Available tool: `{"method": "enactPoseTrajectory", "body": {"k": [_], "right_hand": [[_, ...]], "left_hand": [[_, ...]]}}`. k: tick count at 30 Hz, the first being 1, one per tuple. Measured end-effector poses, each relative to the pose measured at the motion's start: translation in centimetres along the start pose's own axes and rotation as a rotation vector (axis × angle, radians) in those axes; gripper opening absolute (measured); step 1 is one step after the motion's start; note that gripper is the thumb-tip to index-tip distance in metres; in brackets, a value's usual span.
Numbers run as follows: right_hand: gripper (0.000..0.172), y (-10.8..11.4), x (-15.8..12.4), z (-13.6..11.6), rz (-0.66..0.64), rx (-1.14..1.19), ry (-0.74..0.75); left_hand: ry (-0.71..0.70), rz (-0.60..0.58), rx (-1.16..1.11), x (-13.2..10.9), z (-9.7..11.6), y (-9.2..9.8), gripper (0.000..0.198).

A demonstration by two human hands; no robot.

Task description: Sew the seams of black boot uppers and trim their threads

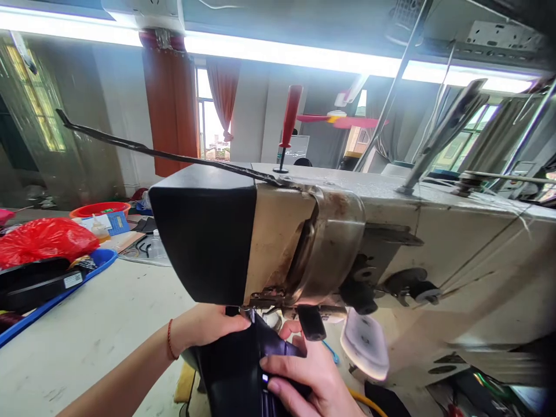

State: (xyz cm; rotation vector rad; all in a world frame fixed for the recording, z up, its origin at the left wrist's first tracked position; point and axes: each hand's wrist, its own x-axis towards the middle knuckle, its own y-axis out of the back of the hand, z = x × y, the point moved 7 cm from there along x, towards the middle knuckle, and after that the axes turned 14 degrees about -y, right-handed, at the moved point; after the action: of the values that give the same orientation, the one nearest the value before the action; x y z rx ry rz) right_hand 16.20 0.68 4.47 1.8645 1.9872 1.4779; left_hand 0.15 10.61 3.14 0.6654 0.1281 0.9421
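Observation:
A glossy black leather-like piece (pixel 230 370) with ridged seams lies under the head of an industrial sewing machine (pixel 278 231). My left hand (pixel 208 324), a red cord at its wrist, grips the piece's upper edge close to the presser foot (pixel 248 314); the thumb points right and the other fingers are mostly hidden. With thumb and fingers bent over a seam, my right hand (pixel 310 376) holds the same piece further right and nearer to me. A small bright spot shows between its thumb and forefinger. The machine head hides part of the stitching area.
On the left stands a blue tray (pixel 102 263) with a red plastic bag (pixel 47 240) and black items. Behind it is a red basin (pixel 102 209). A red-handled screwdriver (pixel 291 116) stands upright on the machine. A long dark rod (pixel 165 153) juts left, and a white lamp-like panel (pixel 365 344) sits right.

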Motion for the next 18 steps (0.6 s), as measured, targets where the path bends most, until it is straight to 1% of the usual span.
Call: {"method": "enactPoseTrajectory", "body": {"k": [1,3,5,6,7,8,10,11,12,14,15,17,18], "right_hand": [[0.017,0.2,0.0,-0.2,0.000,0.007,0.020],[0.016,0.4,0.0,-0.3,-0.018,0.017,0.027],[0.017,0.0,0.0,0.1,-0.070,0.024,-0.003],[0.018,-0.3,0.0,0.5,-0.098,0.033,-0.029],[0.018,-0.6,0.0,0.9,-0.120,0.047,-0.063],[0.019,-0.9,0.0,1.4,-0.135,0.064,-0.103],[0.021,-1.4,0.2,2.4,-0.145,0.101,-0.199],[0.022,-1.7,0.3,2.9,-0.150,0.118,-0.247],[0.023,-1.9,0.4,3.3,-0.159,0.131,-0.288],[0.025,-2.2,0.6,3.5,-0.177,0.137,-0.337],[0.026,-2.3,0.6,3.5,-0.187,0.123,-0.352],[0.029,-2.1,0.5,3.3,-0.197,0.076,-0.375],[0.032,-1.9,0.3,3.1,-0.205,0.055,-0.389]], "left_hand": [[0.039,-0.021,0.019,-0.2,-0.2,-0.2,0.022],[0.054,-0.010,0.008,-0.4,-0.4,-0.1,0.023],[0.007,-0.007,-0.080,-0.2,-0.4,-0.2,0.023],[-0.038,-0.038,-0.138,0.0,-0.3,-0.4,0.022],[-0.085,-0.108,-0.195,0.3,-0.2,-0.9,0.022],[-0.129,-0.205,-0.243,0.5,-0.2,-1.5,0.020],[-0.176,-0.388,-0.303,0.8,-0.3,-2.7,0.017],[-0.181,-0.429,-0.310,1.1,-0.4,-3.0,0.018],[-0.181,-0.399,-0.289,1.5,-0.7,-2.8,0.020],[-0.192,-0.202,-0.190,2.2,-0.9,-1.6,0.022],[-0.202,-0.098,-0.134,2.1,-0.8,-1.0,0.022],[-0.212,0.083,-0.065,0.5,-0.4,0.0,0.022],[-0.265,0.178,-0.012,-1.0,0.2,0.4,0.021]]}}
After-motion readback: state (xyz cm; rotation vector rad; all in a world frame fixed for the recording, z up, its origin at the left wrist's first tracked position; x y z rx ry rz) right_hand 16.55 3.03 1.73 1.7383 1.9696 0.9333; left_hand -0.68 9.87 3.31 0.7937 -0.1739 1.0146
